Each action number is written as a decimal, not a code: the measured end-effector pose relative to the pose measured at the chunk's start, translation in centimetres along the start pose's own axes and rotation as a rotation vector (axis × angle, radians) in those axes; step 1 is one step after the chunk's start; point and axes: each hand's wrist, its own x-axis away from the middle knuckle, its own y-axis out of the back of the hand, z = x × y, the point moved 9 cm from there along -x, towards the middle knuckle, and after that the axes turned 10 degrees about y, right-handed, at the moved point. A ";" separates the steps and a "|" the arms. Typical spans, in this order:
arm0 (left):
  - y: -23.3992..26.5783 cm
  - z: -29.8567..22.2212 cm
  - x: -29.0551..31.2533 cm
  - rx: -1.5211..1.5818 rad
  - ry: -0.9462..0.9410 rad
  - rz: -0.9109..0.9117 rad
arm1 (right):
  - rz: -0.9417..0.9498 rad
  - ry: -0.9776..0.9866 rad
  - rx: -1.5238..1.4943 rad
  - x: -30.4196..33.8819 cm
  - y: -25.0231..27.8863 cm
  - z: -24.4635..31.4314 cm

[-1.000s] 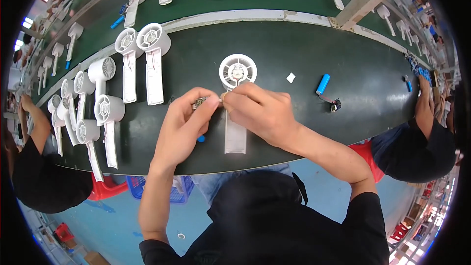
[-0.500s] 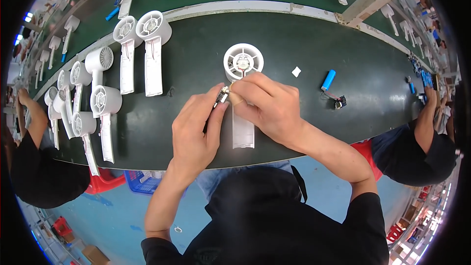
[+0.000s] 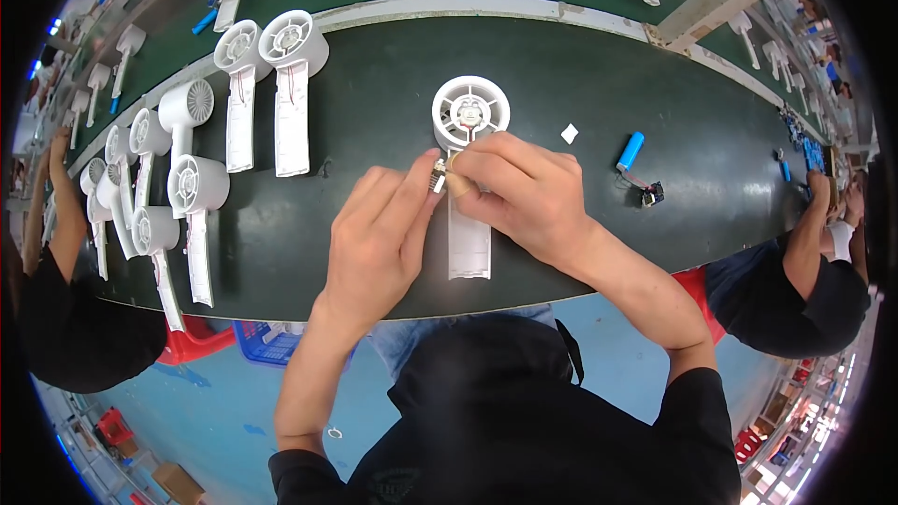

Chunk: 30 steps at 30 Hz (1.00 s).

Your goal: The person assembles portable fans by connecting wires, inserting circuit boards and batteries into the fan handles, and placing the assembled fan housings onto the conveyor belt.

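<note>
Over the middle of the bench, my left hand [image 3: 379,229] pinches a small circuit board [image 3: 438,176] with dark and white parts between thumb and forefinger. Against its right side, my right hand [image 3: 524,192] has thumb and fingertips pressed together; whatever they grip is too small to make out. Under both hands lies a white handheld fan housing [image 3: 470,248], its round fan head [image 3: 471,112] on the far side and its open handle toward me. My fingers cover the joint between head and handle.
Several white fan housings [image 3: 199,187] stand or lie at the left. To the right are a white square piece [image 3: 569,134] and a blue cylindrical battery [image 3: 631,150] wired to a small black module [image 3: 651,194]. A pale rail [image 3: 449,7] borders the green bench. Other people sit at both sides.
Both hands have shifted slightly right, and the circuit board has turned more upright between my fingers. The view has moved a little. At the right, a co-worker's hands have shifted.
</note>
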 end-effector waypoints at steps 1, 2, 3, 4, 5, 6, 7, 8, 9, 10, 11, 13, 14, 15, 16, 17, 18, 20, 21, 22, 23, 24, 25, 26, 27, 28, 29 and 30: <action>0.1 0.1 -0.1 0.002 0.002 0.000 | 0.003 -0.001 0.000 0.0 0.0 -0.1; 0.0 0.0 -0.2 0.007 -0.026 0.022 | 0.006 0.011 0.004 0.1 0.0 0.0; -0.1 0.0 -0.3 0.011 -0.054 0.043 | 0.008 0.023 0.008 0.0 0.0 0.0; 0.1 0.1 -0.4 0.012 -0.052 0.042 | 0.010 0.023 0.007 0.0 -0.1 -0.1; 0.1 0.0 -0.5 -0.005 -0.082 0.063 | 0.016 0.035 0.000 0.0 -0.1 -0.1; -0.1 -0.1 -0.5 -0.022 -0.112 0.083 | 0.023 0.047 -0.006 0.0 -0.1 -0.1; -0.2 0.1 -0.5 -0.021 -0.111 0.083 | 0.025 0.047 -0.006 0.0 -0.1 -0.1; -0.3 0.2 -0.5 0.001 -0.114 0.087 | 0.050 0.059 0.008 0.0 -0.2 -0.1; -0.4 0.3 -0.5 0.022 -0.119 0.089 | 0.073 0.072 0.023 0.0 -0.3 0.0; -0.4 0.3 -0.5 0.023 -0.119 0.088 | 0.074 0.073 0.024 0.0 -0.3 -0.1; -0.4 0.2 -0.5 0.028 -0.120 0.081 | 0.065 0.081 0.011 0.0 -0.3 -0.2; -0.4 0.1 -0.4 0.040 -0.123 0.072 | 0.060 0.090 0.002 0.0 -0.2 -0.2; -0.4 0.2 -0.5 0.043 -0.110 0.078 | 0.067 0.083 0.003 0.0 -0.2 -0.3; -0.3 0.3 -0.5 0.043 -0.097 0.082 | 0.070 0.079 0.002 -0.2 -0.3 -0.3; -0.4 0.2 -0.5 0.042 -0.099 0.079 | 0.070 0.083 0.002 -0.3 -0.2 -0.2; -0.4 0.0 -0.4 0.051 -0.096 0.055 | 0.041 0.073 0.004 -0.3 0.0 -0.1; -0.4 -0.1 -0.3 0.063 -0.093 0.031 | 0.016 0.062 0.006 -0.3 0.3 -0.1; -0.6 -0.1 -0.2 0.073 -0.088 0.034 | 0.027 0.097 0.028 -0.2 0.4 0.1; -0.6 0.0 -0.2 0.082 -0.086 0.042 | 0.033 0.127 0.052 -0.3 0.5 0.4; -0.5 0.1 -0.3 0.082 -0.082 0.043 | 0.035 0.125 0.049 -0.2 0.5 0.3; -0.6 0.1 -0.2 0.073 -0.097 0.054 | 0.050 0.142 0.034 -0.2 0.4 0.4; -0.7 0.1 -0.3 0.066 -0.113 0.066 | 0.066 0.158 0.021 -0.2 0.2 0.4; -0.8 0.3 -0.3 0.069 -0.109 0.069 | 0.070 0.154 0.020 -0.1 0.2 0.3; -0.9 0.3 -0.3 0.073 -0.125 0.080 | 0.087 0.152 0.008 0.0 0.0 0.2; -0.8 0.1 -0.3 0.071 -0.144 0.086 | 0.100 0.156 -0.003 -0.1 0.1 0.2; -0.6 0.0 -0.3 0.070 -0.143 0.084 | 0.100 0.158 -0.004 -0.2 0.1 0.3; -0.4 0.0 -0.2 0.046 -0.145 0.087 | 0.119 0.152 -0.017 -0.3 -0.2 0.4; -0.5 0.1 -0.2 0.026 -0.148 0.093 | 0.139 0.142 -0.027 -0.3 -0.5 0.2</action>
